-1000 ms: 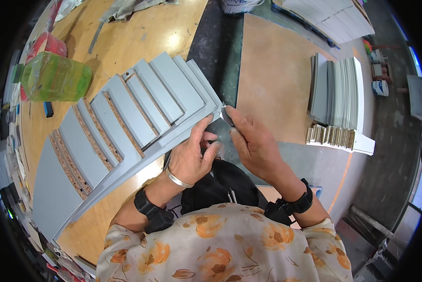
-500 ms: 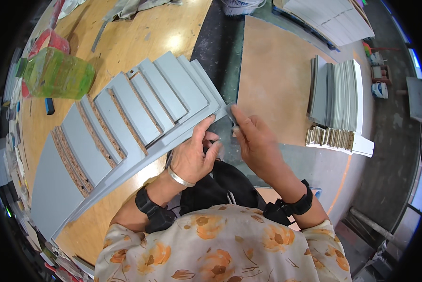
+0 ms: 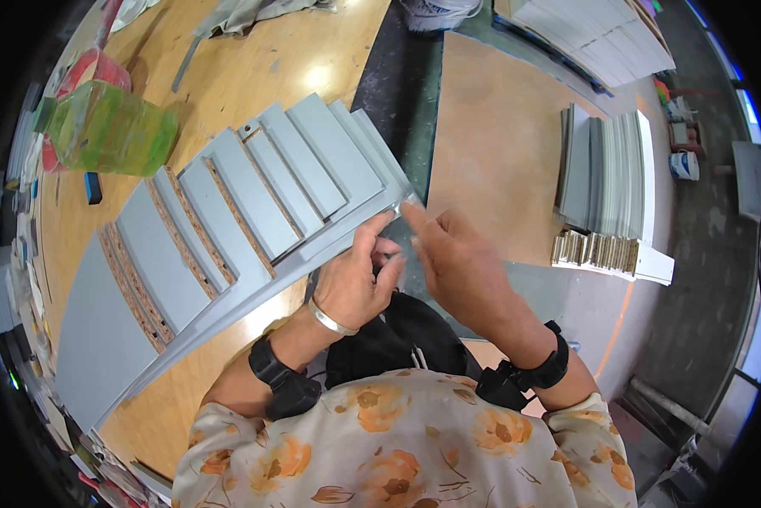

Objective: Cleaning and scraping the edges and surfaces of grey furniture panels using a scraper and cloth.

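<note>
Several grey panels (image 3: 101,313) lie fanned out and overlapping on the wooden table, some showing raw chipboard edges. At the near right corner of the stack, my right hand (image 3: 456,258) pinches a small, thin grey piece, mostly hidden behind the fingers now. Its fingertips meet the panel corner (image 3: 397,199). Just left of it, my left hand (image 3: 355,275) rests its index fingertip on the panel edge, thumb apart and the other fingers curled loosely; nothing shows in it.
A jug of yellow-green liquid (image 3: 113,131) stands at the far left beside a red container (image 3: 92,72). Next to it lies a small blue-and-black block (image 3: 93,188). On the right, a brown board (image 3: 490,144) bears a stack of grey and white panels (image 3: 617,178).
My right hand has moved slightly left and down onto the panel corner, covering the small grey piece. My left hand stays nearly in place. The view has shifted slightly.
</note>
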Action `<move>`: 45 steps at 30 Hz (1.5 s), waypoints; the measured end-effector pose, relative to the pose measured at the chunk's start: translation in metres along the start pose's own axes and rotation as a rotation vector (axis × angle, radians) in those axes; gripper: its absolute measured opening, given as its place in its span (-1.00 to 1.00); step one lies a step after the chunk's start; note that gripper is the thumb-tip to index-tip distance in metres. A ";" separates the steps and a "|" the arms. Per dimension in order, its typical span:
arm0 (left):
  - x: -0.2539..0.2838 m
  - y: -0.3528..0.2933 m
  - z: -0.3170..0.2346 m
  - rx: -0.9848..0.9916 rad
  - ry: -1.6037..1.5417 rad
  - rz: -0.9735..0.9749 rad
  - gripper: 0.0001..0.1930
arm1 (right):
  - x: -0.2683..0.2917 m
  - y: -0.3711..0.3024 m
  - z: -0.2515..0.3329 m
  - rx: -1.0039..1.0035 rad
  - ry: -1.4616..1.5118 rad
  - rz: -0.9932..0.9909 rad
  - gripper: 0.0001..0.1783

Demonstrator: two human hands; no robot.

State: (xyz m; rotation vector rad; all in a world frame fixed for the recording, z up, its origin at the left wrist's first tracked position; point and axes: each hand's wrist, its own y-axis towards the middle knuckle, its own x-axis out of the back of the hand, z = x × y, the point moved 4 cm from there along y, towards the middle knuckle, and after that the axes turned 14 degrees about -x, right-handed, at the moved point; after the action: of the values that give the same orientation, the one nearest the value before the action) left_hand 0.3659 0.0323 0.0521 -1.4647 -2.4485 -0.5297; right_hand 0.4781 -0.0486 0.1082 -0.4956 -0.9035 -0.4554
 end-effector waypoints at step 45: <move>-0.003 -0.003 -0.002 -0.033 -0.032 -0.041 -0.60 | 0.010 -0.001 -0.005 0.029 0.081 -0.152 -0.51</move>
State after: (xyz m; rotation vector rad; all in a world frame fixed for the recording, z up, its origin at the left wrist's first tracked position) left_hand 0.3647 0.0280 0.0522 -1.4490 -2.5112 -0.5619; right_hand 0.4865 -0.0539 0.1138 -0.3807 -0.8716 -0.5960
